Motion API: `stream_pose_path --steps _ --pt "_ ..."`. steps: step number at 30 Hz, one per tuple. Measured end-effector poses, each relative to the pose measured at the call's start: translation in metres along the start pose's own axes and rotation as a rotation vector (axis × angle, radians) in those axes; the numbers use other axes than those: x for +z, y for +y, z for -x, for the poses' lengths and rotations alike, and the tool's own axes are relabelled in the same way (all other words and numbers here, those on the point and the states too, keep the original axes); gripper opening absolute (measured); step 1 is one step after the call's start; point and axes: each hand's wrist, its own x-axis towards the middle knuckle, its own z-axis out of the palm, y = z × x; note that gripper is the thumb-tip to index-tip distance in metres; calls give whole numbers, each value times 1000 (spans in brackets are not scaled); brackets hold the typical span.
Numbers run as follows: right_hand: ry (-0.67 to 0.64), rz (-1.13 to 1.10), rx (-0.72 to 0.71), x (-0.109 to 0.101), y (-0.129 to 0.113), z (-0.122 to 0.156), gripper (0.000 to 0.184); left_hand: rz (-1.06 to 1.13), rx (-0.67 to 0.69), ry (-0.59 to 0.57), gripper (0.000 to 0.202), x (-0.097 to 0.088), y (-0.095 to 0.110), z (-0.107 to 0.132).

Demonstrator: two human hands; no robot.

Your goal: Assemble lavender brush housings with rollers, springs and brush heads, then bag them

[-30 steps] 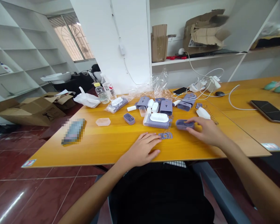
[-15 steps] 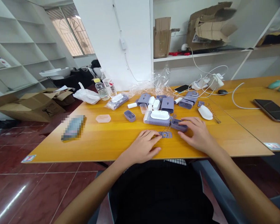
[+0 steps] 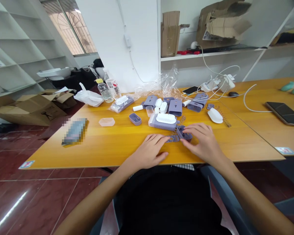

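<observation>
The thumb and fingers of the right hand (image 3: 203, 143) close around a purple-grey, open-topped plastic case (image 3: 180, 133), just right of a flat purple-grey plastic piece with cut-outs (image 3: 173, 138). The left hand (image 3: 149, 151) lies loosely spread, thumb apart, fingertips at that piece's edge. To handle both well, grip the case by its outer walls, steady the flat piece lightly and avoid knocking the white, oval, bristled brush head (image 3: 166, 118) just beyond
</observation>
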Motion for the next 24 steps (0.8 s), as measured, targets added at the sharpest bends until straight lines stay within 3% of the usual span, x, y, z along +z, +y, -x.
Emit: stream_pose_path --steps 5,13,18,24 --pt "-95 -31 14 9 11 6 2 -30 -8 -14 55 1 0 0" --pt "-33 -75 30 10 35 8 9 -31 -9 1 48 2 0 0" --pt "-1 13 -58 10 16 10 25 -22 -4 12 44 1 1 -1" --pt "-153 -90 -8 28 -7 4 41 -63 -1 1 45 2 0 -1"
